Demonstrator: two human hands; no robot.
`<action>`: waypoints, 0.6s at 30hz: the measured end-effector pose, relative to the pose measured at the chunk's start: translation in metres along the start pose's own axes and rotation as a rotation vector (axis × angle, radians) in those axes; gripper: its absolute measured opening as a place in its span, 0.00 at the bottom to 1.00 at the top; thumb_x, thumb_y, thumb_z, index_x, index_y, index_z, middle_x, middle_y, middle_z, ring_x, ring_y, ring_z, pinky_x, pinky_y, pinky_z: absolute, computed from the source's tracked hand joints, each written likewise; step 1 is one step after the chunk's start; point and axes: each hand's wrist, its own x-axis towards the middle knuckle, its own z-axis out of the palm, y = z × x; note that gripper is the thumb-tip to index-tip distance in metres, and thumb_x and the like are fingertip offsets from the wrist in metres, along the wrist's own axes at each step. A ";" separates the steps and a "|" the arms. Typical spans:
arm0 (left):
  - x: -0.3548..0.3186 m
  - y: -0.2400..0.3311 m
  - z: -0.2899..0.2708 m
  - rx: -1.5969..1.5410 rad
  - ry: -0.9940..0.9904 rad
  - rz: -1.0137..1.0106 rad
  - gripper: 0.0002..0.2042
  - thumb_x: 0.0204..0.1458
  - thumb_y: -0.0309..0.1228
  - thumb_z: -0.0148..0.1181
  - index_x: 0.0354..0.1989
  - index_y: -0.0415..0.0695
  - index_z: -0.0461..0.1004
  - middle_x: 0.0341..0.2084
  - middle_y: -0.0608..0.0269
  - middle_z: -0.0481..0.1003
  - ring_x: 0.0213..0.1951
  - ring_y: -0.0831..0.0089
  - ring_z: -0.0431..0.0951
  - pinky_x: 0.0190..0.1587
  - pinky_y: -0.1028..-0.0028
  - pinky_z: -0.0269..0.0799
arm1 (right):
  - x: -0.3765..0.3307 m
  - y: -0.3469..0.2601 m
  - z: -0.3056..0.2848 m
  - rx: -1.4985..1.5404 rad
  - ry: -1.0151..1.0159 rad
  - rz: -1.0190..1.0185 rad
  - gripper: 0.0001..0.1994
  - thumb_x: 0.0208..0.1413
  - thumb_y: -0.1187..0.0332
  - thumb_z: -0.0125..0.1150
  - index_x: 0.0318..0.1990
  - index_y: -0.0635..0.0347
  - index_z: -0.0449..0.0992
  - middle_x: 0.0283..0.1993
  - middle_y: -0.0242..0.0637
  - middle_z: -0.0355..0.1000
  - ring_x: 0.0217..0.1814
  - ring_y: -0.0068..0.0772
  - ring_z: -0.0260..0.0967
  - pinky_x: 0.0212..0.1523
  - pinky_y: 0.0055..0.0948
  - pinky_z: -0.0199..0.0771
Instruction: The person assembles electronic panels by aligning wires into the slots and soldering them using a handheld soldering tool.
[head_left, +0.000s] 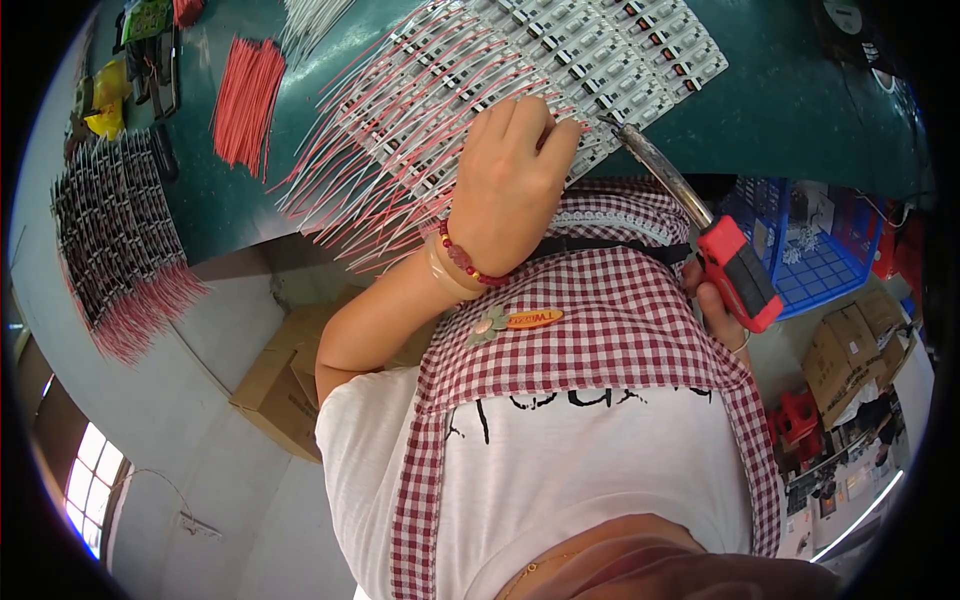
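Pressing one wired board panel (520,90), left hand (510,180) flat; right hand (722,310) gripping one soldering iron (700,230).

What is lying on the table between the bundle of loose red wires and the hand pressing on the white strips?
In the head view, between the red wire bundle and the left hand lie bare green table and the strips' red and white leads.

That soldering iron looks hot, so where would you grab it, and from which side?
Judging by its shape, grip the soldering iron by its thick red handle, coming from the rear end, where the right hand sits. The bare metal shaft points at the white circuit strips, so probably keep off that end.
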 end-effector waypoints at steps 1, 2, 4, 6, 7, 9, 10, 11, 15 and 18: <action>-0.002 0.000 0.000 0.001 -0.001 -0.006 0.07 0.45 0.20 0.65 0.34 0.43 0.79 0.25 0.62 0.67 0.29 0.63 0.71 0.32 0.66 0.67 | 0.000 0.002 0.001 0.026 0.013 0.013 0.11 0.48 0.65 0.69 0.34 0.62 0.79 0.29 0.42 0.73 0.29 0.43 0.72 0.29 0.35 0.69; -0.003 -0.001 0.000 0.001 -0.002 -0.013 0.08 0.45 0.20 0.64 0.34 0.43 0.79 0.25 0.62 0.67 0.29 0.64 0.71 0.32 0.66 0.67 | 0.003 0.000 0.002 0.028 0.011 0.011 0.11 0.48 0.65 0.69 0.34 0.62 0.79 0.29 0.42 0.73 0.29 0.43 0.72 0.29 0.35 0.69; -0.004 -0.001 0.001 0.007 0.000 -0.014 0.08 0.44 0.20 0.64 0.34 0.43 0.79 0.24 0.62 0.67 0.29 0.64 0.71 0.32 0.66 0.67 | 0.010 -0.002 0.004 -0.164 -0.014 -0.083 0.10 0.44 0.69 0.70 0.33 0.61 0.79 0.29 0.42 0.73 0.27 0.46 0.71 0.26 0.37 0.68; -0.004 -0.002 0.002 0.010 0.004 -0.017 0.08 0.44 0.19 0.64 0.34 0.43 0.79 0.24 0.62 0.67 0.29 0.63 0.71 0.32 0.66 0.67 | 0.009 0.003 0.005 -0.221 -0.030 -0.063 0.10 0.42 0.70 0.70 0.33 0.61 0.79 0.29 0.42 0.73 0.27 0.47 0.71 0.26 0.37 0.68; -0.003 -0.002 0.002 0.005 0.003 -0.021 0.08 0.44 0.19 0.64 0.34 0.43 0.79 0.24 0.62 0.67 0.29 0.63 0.71 0.32 0.66 0.67 | 0.008 0.006 0.006 -0.279 -0.045 -0.043 0.10 0.41 0.72 0.69 0.33 0.61 0.79 0.29 0.42 0.73 0.26 0.47 0.71 0.25 0.37 0.69; -0.002 -0.002 0.001 -0.001 0.004 -0.028 0.08 0.44 0.19 0.64 0.33 0.43 0.80 0.24 0.61 0.67 0.29 0.63 0.71 0.32 0.66 0.67 | 0.007 0.010 0.006 -0.362 -0.062 -0.047 0.10 0.40 0.73 0.69 0.33 0.61 0.79 0.29 0.43 0.73 0.26 0.48 0.71 0.25 0.37 0.69; -0.001 -0.002 0.001 -0.010 0.000 -0.037 0.08 0.44 0.19 0.64 0.33 0.43 0.80 0.24 0.61 0.67 0.29 0.62 0.71 0.32 0.66 0.68 | 0.007 0.011 0.006 -0.443 -0.076 -0.052 0.10 0.40 0.73 0.69 0.34 0.61 0.79 0.30 0.44 0.73 0.26 0.48 0.71 0.25 0.37 0.70; -0.001 -0.001 0.001 -0.014 -0.004 -0.044 0.08 0.44 0.19 0.64 0.33 0.43 0.80 0.24 0.61 0.67 0.29 0.62 0.71 0.32 0.65 0.68 | 0.006 0.013 0.004 -0.440 -0.076 -0.053 0.10 0.40 0.73 0.69 0.34 0.61 0.79 0.30 0.44 0.73 0.26 0.48 0.71 0.25 0.37 0.70; -0.001 -0.001 0.002 -0.008 -0.012 -0.057 0.07 0.44 0.19 0.64 0.33 0.43 0.79 0.25 0.61 0.67 0.29 0.62 0.71 0.33 0.65 0.68 | 0.005 0.002 0.000 -0.084 -0.050 -0.017 0.11 0.45 0.69 0.69 0.37 0.61 0.80 0.30 0.41 0.73 0.28 0.42 0.73 0.28 0.33 0.71; -0.001 -0.002 0.001 0.012 -0.018 -0.061 0.06 0.45 0.19 0.64 0.32 0.43 0.79 0.25 0.61 0.67 0.29 0.62 0.71 0.33 0.65 0.68 | 0.002 0.006 -0.003 0.046 -0.040 0.076 0.11 0.49 0.65 0.69 0.37 0.62 0.79 0.31 0.39 0.74 0.29 0.37 0.74 0.31 0.31 0.72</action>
